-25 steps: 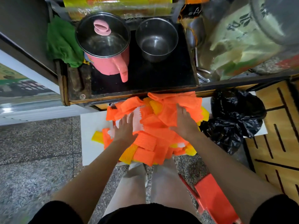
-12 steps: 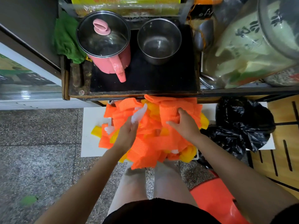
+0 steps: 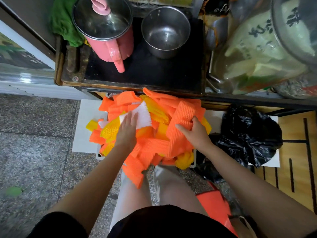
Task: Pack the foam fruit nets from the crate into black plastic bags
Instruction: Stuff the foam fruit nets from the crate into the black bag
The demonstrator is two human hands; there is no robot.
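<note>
Grey speckled floor (image 3: 34, 152) carries a white crate (image 3: 100, 155), and the foam nets (image 3: 154, 146), orange, yellow and white, are heaped over it. The left hand (image 3: 127, 129) lies flat on the heap with straight fingers, touching a white net (image 3: 144, 115). The right hand (image 3: 197, 133) grasps a long orange net (image 3: 181, 115). Black plastic bags (image 3: 248, 134) lie just beside the crate, on its right. Behind, a pink pot (image 3: 109, 40) and a steel pot (image 3: 165, 31) stand on a dark desk (image 3: 154, 73).
</note>
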